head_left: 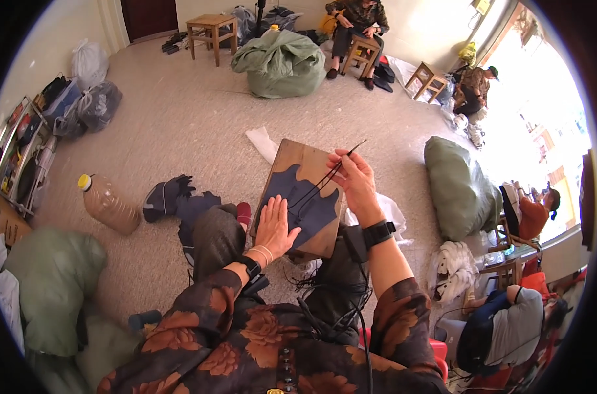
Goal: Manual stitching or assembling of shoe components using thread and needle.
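The fingers of the person's right hand (355, 180) are closed in a pinch, thumb against fingertips, on a thin dark cord (319, 186) that runs down and left to a piece of navy cloth (303, 205). The left hand (274, 226) lies flat on that cloth — fingers stretched out, thumb spread, grasping nothing — and presses over its left part. The cloth, with its wavy cut edge, rests on a wooden board (297, 155) tilted across the person's lap in the middle of the frame. A dark band (380, 232) circles the right wrist. Just beyond the board's upper left corner lies a white scrap (262, 143); left of the knees is a heap of dark cloth (197, 211) on the floor, and farther left a large jug (111, 205) with a yellow cap. Bulky green sacks (459, 190) stand at the right, lower left and top centre. Near the top edge a seated person (361, 16) is beside a wooden stool (363, 47) — others sit along the right side.
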A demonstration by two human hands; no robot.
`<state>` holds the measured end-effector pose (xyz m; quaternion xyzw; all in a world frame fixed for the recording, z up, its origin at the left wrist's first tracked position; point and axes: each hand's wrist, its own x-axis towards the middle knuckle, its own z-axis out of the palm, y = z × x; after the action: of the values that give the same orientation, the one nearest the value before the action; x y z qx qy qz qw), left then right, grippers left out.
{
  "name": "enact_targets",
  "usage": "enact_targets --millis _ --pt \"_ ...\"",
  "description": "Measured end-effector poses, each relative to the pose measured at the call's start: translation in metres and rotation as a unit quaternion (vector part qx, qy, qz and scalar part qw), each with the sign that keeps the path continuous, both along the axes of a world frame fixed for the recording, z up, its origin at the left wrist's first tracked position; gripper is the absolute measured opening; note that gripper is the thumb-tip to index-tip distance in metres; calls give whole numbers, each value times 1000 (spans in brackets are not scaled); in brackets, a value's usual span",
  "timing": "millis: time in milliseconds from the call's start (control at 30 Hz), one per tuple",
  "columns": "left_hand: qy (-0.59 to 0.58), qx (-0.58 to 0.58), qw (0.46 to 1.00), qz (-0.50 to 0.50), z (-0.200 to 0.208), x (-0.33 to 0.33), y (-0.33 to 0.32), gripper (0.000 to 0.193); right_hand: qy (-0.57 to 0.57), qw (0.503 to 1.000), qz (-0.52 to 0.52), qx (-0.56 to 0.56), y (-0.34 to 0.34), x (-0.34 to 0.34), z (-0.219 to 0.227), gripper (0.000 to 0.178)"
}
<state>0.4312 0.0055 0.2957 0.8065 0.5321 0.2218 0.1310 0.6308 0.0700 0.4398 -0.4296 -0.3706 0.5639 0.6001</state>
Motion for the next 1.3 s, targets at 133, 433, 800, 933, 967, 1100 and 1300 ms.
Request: enact_targets --millis 133,433,800,933,967,1100,1300 --pt "-22 12 1000 -3 2 -4 5 82 -62 998 10 32 3 5 -2 25" --pt "-72 34 996 -28 -14 -21 17 53 -195 978 -60 31 12 3 -15 23" --pt "-132 76 988 -24 -18 -27 17 46 -182 981 5 -73 35 4 -71 18" --pt "-149 61 986 -35 -10 -29 22 42 -96 988 37 -115 28 -7 -98 22" --pt "-151 57 986 -38 -8 -30 22 41 -92 988 33 -118 29 -8 -102 24" --pt "-154 76 985 -34 -9 -25 22 40 -250 966 -58 9 35 -3 -123 26" --pt "-198 71 978 8 -12 -30 18 40 -408 905 20 122 -15 -45 -113 19"
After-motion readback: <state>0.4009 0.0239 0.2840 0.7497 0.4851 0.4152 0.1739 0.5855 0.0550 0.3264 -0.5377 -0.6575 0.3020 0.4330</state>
